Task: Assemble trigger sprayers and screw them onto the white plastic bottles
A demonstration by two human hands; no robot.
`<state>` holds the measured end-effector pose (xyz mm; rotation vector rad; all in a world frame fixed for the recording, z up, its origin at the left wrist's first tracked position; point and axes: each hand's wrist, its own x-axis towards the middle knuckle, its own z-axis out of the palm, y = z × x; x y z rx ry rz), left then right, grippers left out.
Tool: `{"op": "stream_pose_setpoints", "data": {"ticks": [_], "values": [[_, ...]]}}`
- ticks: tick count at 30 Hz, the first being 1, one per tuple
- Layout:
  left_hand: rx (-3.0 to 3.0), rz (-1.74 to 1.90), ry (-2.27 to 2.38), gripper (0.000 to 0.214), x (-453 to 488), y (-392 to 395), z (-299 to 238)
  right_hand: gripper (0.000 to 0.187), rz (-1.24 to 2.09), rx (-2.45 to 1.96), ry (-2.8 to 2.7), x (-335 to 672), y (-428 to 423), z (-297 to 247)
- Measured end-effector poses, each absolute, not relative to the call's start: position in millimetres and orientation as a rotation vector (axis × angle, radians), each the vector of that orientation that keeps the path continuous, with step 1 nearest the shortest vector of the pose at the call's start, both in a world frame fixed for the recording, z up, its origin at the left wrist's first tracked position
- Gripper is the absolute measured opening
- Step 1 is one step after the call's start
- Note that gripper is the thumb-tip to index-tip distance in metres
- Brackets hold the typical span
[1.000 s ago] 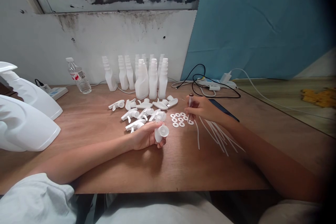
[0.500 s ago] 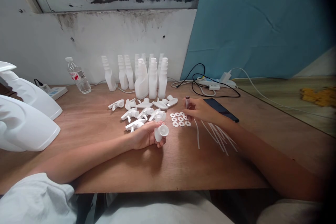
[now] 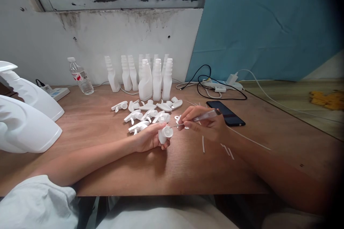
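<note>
My left hand (image 3: pixel 150 137) is closed around a white spray trigger head (image 3: pixel 165 135), its round collar opening turned to the right. In my right hand (image 3: pixel 205 123) is a thin screwdriver (image 3: pixel 206 115) with a clear handle, its metal shaft pointing left to the rim of the collar. Whether the tip carries a washer is too small to tell. White ring washers (image 3: pixel 177 118) lie beneath my right hand, mostly hidden by it. Behind my left hand lie several loose trigger heads (image 3: pixel 133 116). Thin white tubes (image 3: pixel 203 145) lie partly under my right forearm.
White spray bottles (image 3: pixel 145 82) stand upright by the wall, near a clear water bottle (image 3: pixel 81 78). Two large white spray bottles (image 3: pixel 32 125) lie at the left. A black phone (image 3: pixel 227 113), cables (image 3: pixel 206 87) and a power strip (image 3: pixel 233 85) are at the right rear.
My right hand has tilted the screwdriver from upright over the washers to nearly level and brought its tip left to the trigger head. My left hand has stayed in place.
</note>
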<state>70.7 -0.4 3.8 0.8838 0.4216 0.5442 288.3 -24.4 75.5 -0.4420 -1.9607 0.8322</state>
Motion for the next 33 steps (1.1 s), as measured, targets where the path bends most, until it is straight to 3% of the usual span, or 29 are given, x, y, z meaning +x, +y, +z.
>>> {"op": "stream_pose_setpoints", "data": {"ticks": [8,10,19,26,33], "values": [[0.835,0.559,0.420,0.029,73.3,-1.5,5.3,0.013,0.040,-0.211,-2.350,288.2,-20.2,47.5],[0.796,0.574,0.423,0.025,72.7,-1.0,5.3,0.015,-0.004,-0.188,-2.347,284.5,-18.8,41.5],[0.785,0.565,0.437,0.031,65.0,2.1,8.4,0.013,0.537,-0.416,-1.892,269.9,-25.8,30.5],[0.840,0.509,0.438,0.013,69.7,-1.2,8.4,0.002,0.955,-0.405,-1.681,265.9,-29.8,38.4],[0.849,0.529,0.486,0.016,72.5,-2.5,9.8,0.017,1.505,-0.525,-1.367,264.2,-14.7,43.3]]}}
